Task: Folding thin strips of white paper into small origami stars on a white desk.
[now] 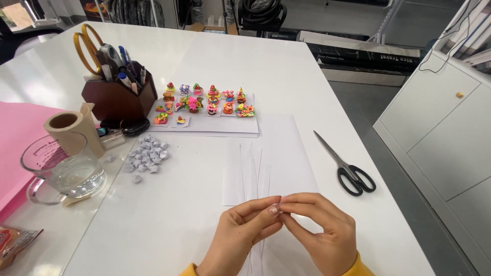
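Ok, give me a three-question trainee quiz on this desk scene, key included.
1. True or false: the black-handled scissors lie with blades shut, right of the cut paper strips.
2. What lies heaped between the glass mug and the strips?
A. coins
B. small folded paper stars
C. buttons
3. Fill in: the left hand and right hand meet fingertip to fingertip on a small piece of ____.

Key: 1 true; 2 B, the paper stars; 3 paper, as far as can be seen.
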